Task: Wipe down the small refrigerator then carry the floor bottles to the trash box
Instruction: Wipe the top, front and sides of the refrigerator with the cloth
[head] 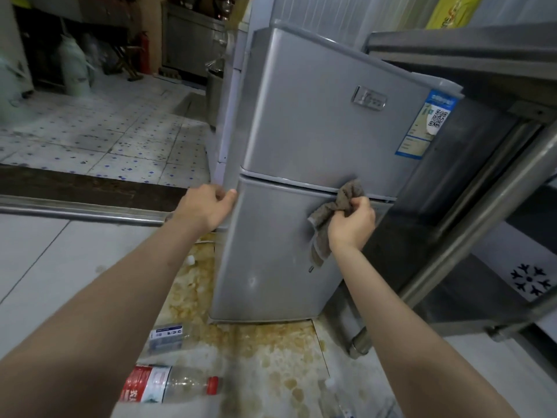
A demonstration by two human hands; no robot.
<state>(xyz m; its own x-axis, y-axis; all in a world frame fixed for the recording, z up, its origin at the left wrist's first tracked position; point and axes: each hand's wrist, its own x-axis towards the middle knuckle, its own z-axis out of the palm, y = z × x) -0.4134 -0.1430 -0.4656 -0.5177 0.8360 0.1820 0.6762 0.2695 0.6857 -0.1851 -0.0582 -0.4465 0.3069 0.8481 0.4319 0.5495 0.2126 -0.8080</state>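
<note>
Small refrigerator (301,131): silver, two-door, on stained floor (271,357) beside the steel counter (482,182). Left hand (205,209) grips its left edge, likely steadying. Right hand (351,223) clutches brown rag (337,206) against door seam. Bottles (168,384) lie before the refrigerator's base.

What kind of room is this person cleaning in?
Probably the back of a commercial kitchen or small eatery. A small silver refrigerator stands beside a stainless steel work table, the tiled floor is stained, and a red fire extinguisher stands in the back.
</note>
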